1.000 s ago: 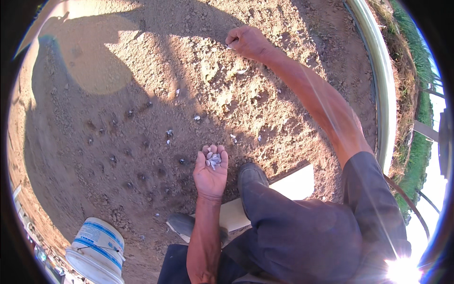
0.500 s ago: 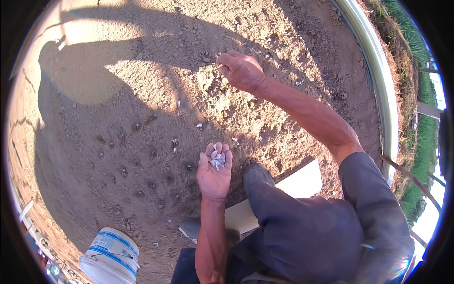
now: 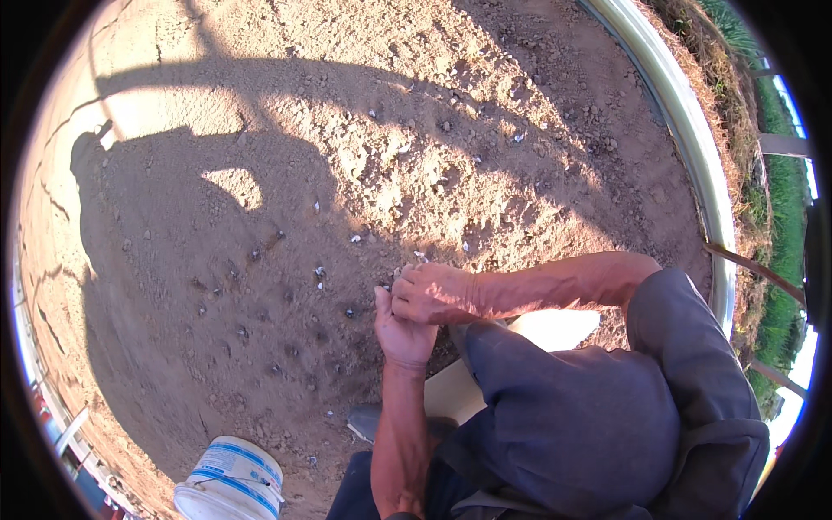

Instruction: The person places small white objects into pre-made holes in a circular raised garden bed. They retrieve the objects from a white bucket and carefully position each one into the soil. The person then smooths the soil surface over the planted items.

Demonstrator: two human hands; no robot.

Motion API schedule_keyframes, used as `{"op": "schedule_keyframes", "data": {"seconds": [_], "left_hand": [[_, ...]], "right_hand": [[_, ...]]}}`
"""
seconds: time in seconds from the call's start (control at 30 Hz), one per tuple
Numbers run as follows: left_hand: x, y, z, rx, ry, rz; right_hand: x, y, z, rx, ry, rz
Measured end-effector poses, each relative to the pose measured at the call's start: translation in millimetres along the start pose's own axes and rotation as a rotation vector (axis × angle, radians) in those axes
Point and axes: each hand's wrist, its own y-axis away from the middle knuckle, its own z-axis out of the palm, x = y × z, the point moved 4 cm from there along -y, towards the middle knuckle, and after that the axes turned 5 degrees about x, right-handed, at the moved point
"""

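Note:
My left hand (image 3: 406, 336) is cupped palm up, low over the soil. My right hand (image 3: 436, 293) lies over its fingers and palm, its own fingertips curled down into it. The small whitish garlic cloves that showed in the left palm half a second ago are now covered by the right hand. Whether a clove is between the right fingertips is hidden. More pale garlic cloves, such as one clove (image 3: 320, 271) left of the hands and another clove (image 3: 355, 238) farther off, sit scattered in the brown soil (image 3: 260, 321), among small dark holes.
A white bucket with blue bands (image 3: 232, 472) stands at the lower left. A pale board (image 3: 455, 394) lies beneath my legs, beside a grey shoe (image 3: 366, 422). Along the right runs a pale curved edging (image 3: 693, 156), with green grass (image 3: 787, 191) beyond it. My shadow covers much soil.
My right hand has come back from the far soil and now rests on the left hand, covering the cloves. The view has shifted slightly, moving the bucket rightward in the picture.

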Motion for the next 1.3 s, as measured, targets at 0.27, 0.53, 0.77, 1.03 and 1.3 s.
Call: {"op": "schedule_keyframes", "data": {"seconds": [0.27,0.53,0.77,1.03,1.3], "left_hand": [[3,2,-1,-0.027,0.064,0.003],[9,-1,-25,0.081,0.046,0.079],[12,13,-40,0.169,0.105,0.162],[18,19,-49,0.171,0.162,0.22],[17,18,-46,0.176,0.172,0.212]], "right_hand": [[13,5,7,0.068,-0.23,0.118],[141,-36,-28,0.148,-0.501,0.748],[233,-101,-24,0.21,-0.394,0.758],[215,-94,-28,0.257,-0.073,0.368],[209,-110,-10,-0.105,0.072,0.486]]}}
